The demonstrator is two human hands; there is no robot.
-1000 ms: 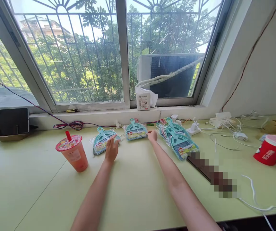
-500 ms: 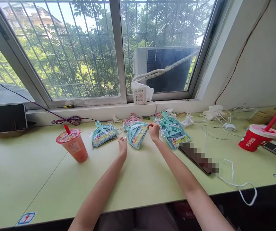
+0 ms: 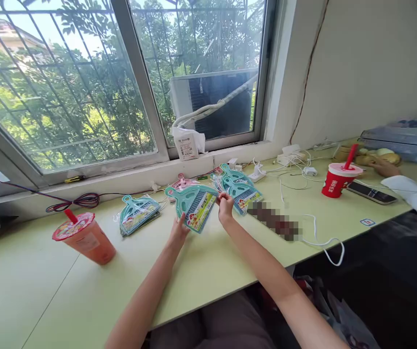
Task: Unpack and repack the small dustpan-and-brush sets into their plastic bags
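Between my hands, a teal mini dustpan and brush set (image 3: 194,206) with a printed label is tilted above the table. My left hand (image 3: 179,231) grips its lower left edge, thumb on the front. At its right corner, my right hand (image 3: 225,207) is closed with fingers pinched on the edge. Behind it lies a pink dustpan set (image 3: 181,182), partly covered. A small pile of wrapped teal dustpan sets (image 3: 139,213) rests to the left. More teal sets (image 3: 243,191) overlap to the right, just beyond my right hand.
A drink cup with red straw (image 3: 90,240) stands left, a red cup (image 3: 335,182) right. A pixelated dark object (image 3: 276,220), white cable (image 3: 330,247) and phone (image 3: 372,192) lie on the table (image 3: 208,281). Another person's hand (image 3: 385,167) is at far right.
My left hand has moved in and taken hold of the teal dustpan set, which is now raised closer to me. The view has swung right, bringing another person's hand into sight.
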